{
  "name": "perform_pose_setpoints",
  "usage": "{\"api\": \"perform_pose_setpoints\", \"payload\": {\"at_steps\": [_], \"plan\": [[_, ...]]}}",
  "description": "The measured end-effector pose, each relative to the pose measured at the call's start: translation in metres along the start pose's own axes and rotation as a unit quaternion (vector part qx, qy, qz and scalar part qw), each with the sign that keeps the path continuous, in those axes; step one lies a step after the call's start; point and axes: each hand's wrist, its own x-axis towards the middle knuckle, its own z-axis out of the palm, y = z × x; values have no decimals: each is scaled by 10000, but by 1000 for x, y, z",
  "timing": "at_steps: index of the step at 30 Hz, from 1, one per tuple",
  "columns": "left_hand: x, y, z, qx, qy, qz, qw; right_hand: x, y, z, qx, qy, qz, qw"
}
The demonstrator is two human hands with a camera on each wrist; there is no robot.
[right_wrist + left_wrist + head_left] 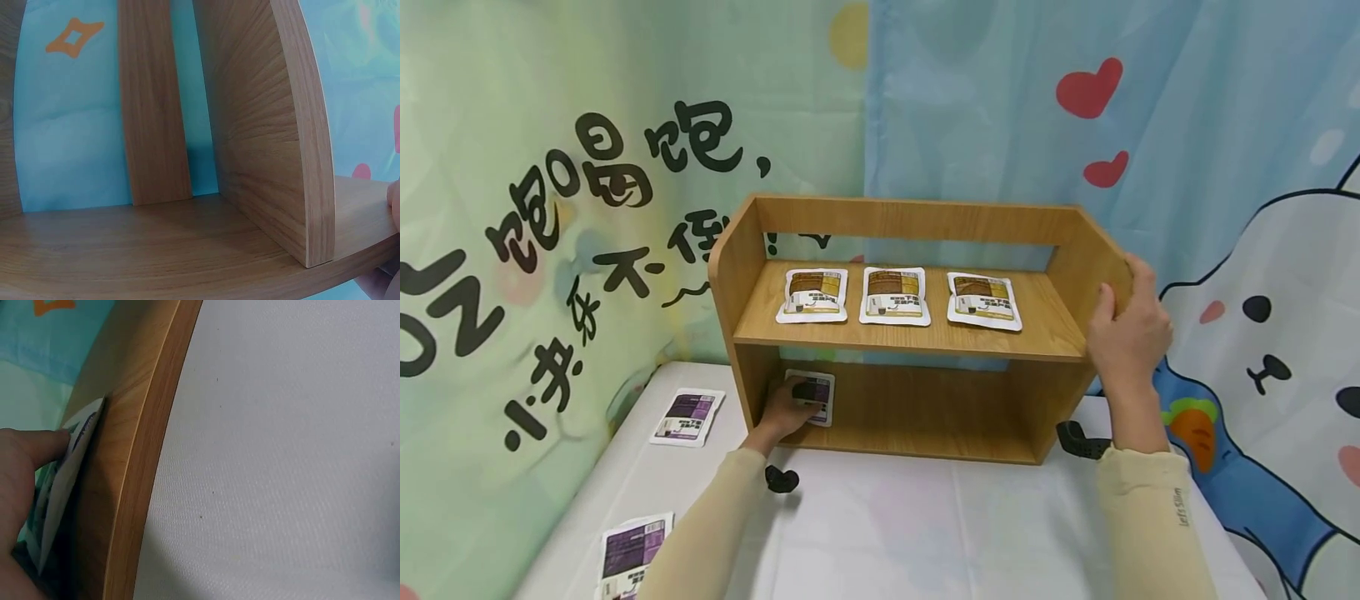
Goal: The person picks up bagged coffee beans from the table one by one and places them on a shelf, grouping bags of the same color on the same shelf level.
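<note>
Just below and left of center, we pinch a white, purple-labelled packet (825,390) in our left hand (786,410); at right, our right hand (1131,329) grips the wooden shelf (917,218).

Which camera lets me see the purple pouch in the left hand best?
The head view: it shows the front of the purple pouch, though the left hand covers part of it. The left wrist view is closer but catches it nearly edge-on. The right wrist view doesn't show it.

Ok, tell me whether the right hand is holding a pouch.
No, the right hand grips the wooden shelf's side panel.
</note>
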Motion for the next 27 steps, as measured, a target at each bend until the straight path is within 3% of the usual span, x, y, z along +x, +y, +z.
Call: {"api": "perform_pose_setpoints", "payload": {"at_steps": [18,27], "plan": [[-5,8,8,351,306,-162,9988,4,-3,-3,-73,-20,102,9999],[-19,4,10,658,552,372,9956,-2,1,-2,-5,-49,141,9999]]}}
